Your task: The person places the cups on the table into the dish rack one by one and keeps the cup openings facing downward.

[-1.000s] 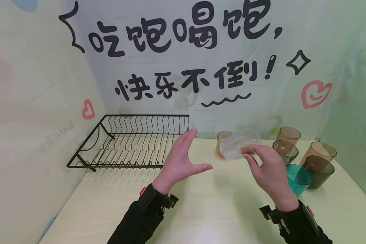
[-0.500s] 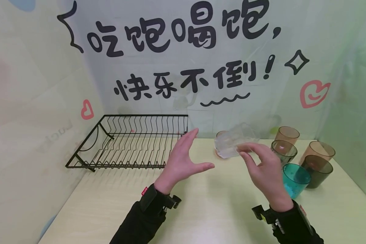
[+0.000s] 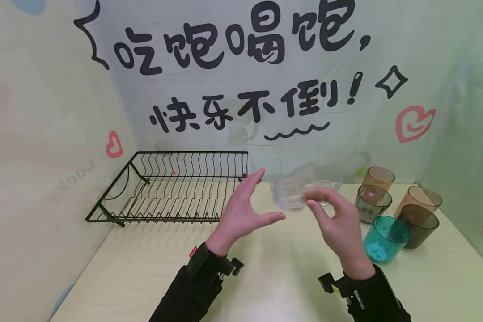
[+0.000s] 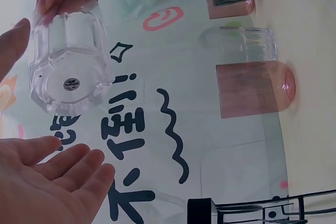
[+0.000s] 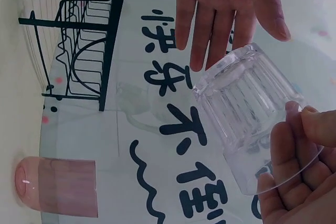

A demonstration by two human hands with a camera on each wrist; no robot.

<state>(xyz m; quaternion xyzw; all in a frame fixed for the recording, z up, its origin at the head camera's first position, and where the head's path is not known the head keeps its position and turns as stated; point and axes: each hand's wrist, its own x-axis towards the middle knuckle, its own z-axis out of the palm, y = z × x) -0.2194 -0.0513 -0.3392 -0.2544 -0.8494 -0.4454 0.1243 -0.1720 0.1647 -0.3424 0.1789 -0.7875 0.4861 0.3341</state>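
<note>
My right hand (image 3: 338, 228) pinches a clear faceted glass (image 3: 290, 190) by its rim, between thumb and fingers. The glass is held tilted in the air, its base turned toward the left hand. In the right wrist view, the fingers wrap the rim of the glass (image 5: 247, 100). A small round sticker shows on its base in the left wrist view. My left hand (image 3: 239, 214) is raised beside it, thumb spread from straight fingers, holding nothing. In the right wrist view, the left fingertips (image 5: 197, 61) are right by the base of the glass.
A black wire dish rack (image 3: 177, 188) stands at the back left. Several coloured glasses are at the right, including a teal one (image 3: 386, 239) and a dark one (image 3: 418, 226). A pink glass (image 4: 252, 88) and another clear glass (image 4: 249, 44) stand at the back.
My right hand has moved left with the clear glass and tipped its base further toward the left hand. The glass now covers the pink one in the head view. The left hand has barely shifted.
</note>
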